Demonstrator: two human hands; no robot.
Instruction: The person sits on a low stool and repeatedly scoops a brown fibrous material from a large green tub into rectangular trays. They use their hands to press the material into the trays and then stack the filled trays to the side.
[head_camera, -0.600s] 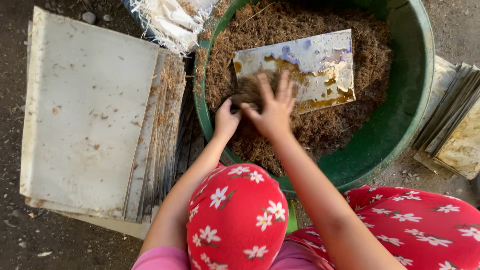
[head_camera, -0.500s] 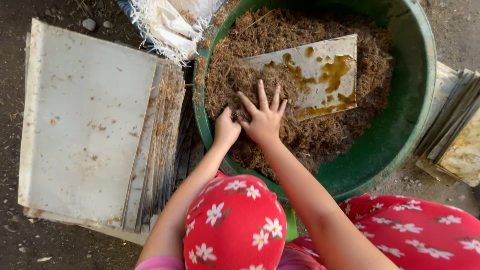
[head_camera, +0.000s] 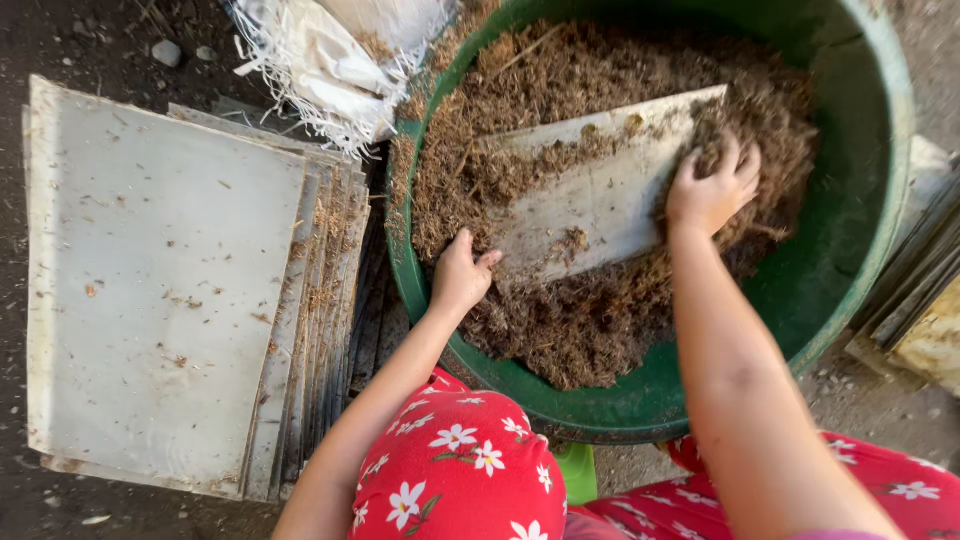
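1. Nearest, red flowered knees (head_camera: 455, 470) sit against the green tub (head_camera: 860, 250).
2. The left hand (head_camera: 462, 275) rests at the near-left corner of the pale plate (head_camera: 600, 195), fingers curled narrow, thumb on its edge.
3. The right hand (head_camera: 712, 185) is cupped over brown fibre (head_camera: 590, 320) at the plate's right end; what it grips, I cannot tell.
4. The plate's long axis runs left to right between both hands.
5. On the ground, left, lies a stack of plates (head_camera: 165, 290); beyond, a frayed sack (head_camera: 320, 65).
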